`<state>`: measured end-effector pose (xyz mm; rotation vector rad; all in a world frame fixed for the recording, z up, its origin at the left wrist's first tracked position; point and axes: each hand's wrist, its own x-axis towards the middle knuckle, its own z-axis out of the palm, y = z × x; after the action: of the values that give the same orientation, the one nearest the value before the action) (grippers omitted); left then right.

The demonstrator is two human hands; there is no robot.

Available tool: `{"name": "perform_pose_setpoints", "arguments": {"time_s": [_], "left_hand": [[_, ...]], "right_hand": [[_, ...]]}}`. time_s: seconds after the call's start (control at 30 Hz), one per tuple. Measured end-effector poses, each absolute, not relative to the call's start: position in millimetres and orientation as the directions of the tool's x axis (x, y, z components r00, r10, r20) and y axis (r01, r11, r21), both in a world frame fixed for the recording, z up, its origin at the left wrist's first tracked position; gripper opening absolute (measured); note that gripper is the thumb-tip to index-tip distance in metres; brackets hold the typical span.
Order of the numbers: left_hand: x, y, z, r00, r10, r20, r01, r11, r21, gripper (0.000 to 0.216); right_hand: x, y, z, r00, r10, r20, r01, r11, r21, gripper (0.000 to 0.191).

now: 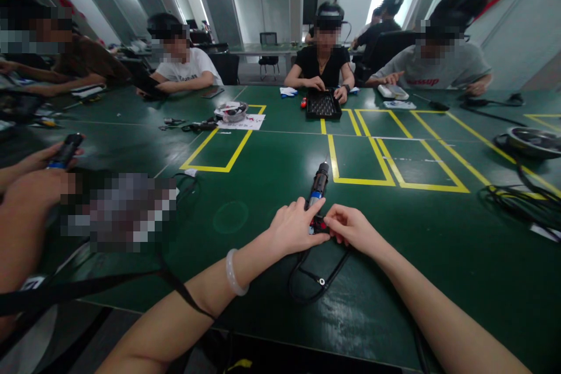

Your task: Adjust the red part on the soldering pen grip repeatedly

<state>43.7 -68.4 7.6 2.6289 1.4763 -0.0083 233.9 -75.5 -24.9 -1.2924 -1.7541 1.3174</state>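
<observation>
An electric screwdriver (pixel 320 180) lies on the green table, its thin bit pointing away from me. The body is dark, with a blue band and a silver section. My left hand (pixel 294 224) is closed around its lower part, with the thumb stretched along it. At the rear end, beside some red parts, my right hand (pixel 353 229) pinches with thumb and fingertips. Exactly what piece lies between those fingertips is partly hidden. A black cable (pixel 294 297) loops on the table below both hands and carries a small round metal-ringed part (pixel 321 281).
Yellow tape (pixel 363 182) marks rectangles ahead. At left, another person's hand (pixel 39 187) holds a similar screwdriver (pixel 65 149). Coiled black cables (pixel 521 204) lie at right. Across the table, a person (pixel 322 64) handles a black tray (pixel 323 112). A black strap (pixel 109 280) crosses at lower left.
</observation>
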Motion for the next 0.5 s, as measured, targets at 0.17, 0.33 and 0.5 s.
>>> {"name": "perform_pose_setpoints", "arguments": {"time_s": [0.17, 0.33, 0.5], "left_hand": [[43.2, -68.0, 6.6, 0.528, 0.847, -0.066, 0.847, -0.518, 0.118, 0.085], [42.2, -68.0, 5.1, 0.534, 0.844, -0.057, 0.843, -0.526, 0.117, 0.082], [41.9, -67.6, 3.5, 0.541, 0.84, -0.045, 0.838, -0.534, 0.113, 0.082]], "right_hand": [[235.7, -73.0, -27.3, -0.379, 0.907, -0.185, 0.263, -0.086, -0.961, 0.031], [235.0, -73.9, -25.5, -0.428, 0.893, -0.139, 0.179, -0.068, -0.982, 0.033], [237.4, -74.8, -22.8, -0.49, 0.862, -0.129, 0.207, -0.029, -0.978, 0.029]]}}
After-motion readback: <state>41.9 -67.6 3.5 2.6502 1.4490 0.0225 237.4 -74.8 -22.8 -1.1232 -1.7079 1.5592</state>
